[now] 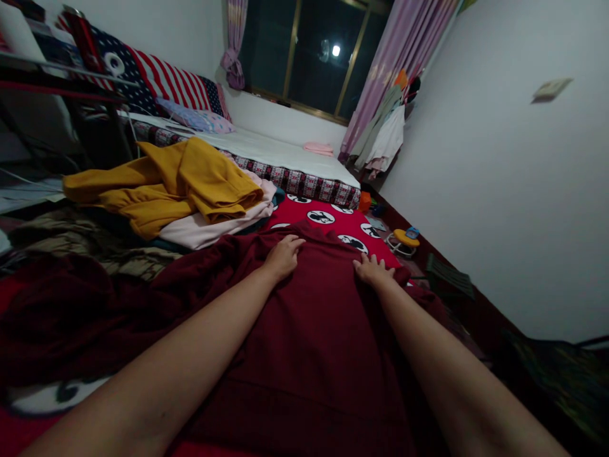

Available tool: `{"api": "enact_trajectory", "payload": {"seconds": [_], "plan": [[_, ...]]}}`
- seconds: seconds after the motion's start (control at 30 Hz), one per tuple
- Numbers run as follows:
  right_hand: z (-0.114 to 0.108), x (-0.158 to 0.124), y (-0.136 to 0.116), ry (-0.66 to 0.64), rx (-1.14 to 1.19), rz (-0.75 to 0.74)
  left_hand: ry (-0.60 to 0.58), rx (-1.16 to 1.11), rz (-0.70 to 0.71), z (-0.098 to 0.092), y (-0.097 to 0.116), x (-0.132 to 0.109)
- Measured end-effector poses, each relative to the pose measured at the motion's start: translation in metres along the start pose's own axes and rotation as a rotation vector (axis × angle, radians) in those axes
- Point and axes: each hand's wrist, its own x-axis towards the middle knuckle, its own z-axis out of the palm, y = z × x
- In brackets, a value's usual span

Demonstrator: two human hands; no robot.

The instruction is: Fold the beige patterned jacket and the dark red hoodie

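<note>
Both hands, left hand [284, 255] and right hand [372, 269], lie flat and empty on the maroon garment [314, 330]

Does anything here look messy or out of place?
Mostly the clothes: a mustard-yellow garment lies crumpled on a heap, unfolded. The dark red fabric under the left hand and right hand is bunched at its left side. Nothing looks spilled or damaged.

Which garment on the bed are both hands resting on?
The dark red garment, spread flat under the left hand and right hand; the mustard garment lies untouched on the pile.
</note>
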Motion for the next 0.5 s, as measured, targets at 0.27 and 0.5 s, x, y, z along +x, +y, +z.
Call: {"api": "enact_trajectory", "payload": {"seconds": [0.27, 0.5], "plan": [[0.025, -0.037, -0.067, 0.148, 0.023, -0.822, -0.09, 0.009, -0.036, 0.002, -0.001, 0.004], [0.023, 0.039, -0.046, 0.198, 0.022, -0.478, -0.331, 0.268, 0.013, -0.001, 0.004, 0.002]]}}
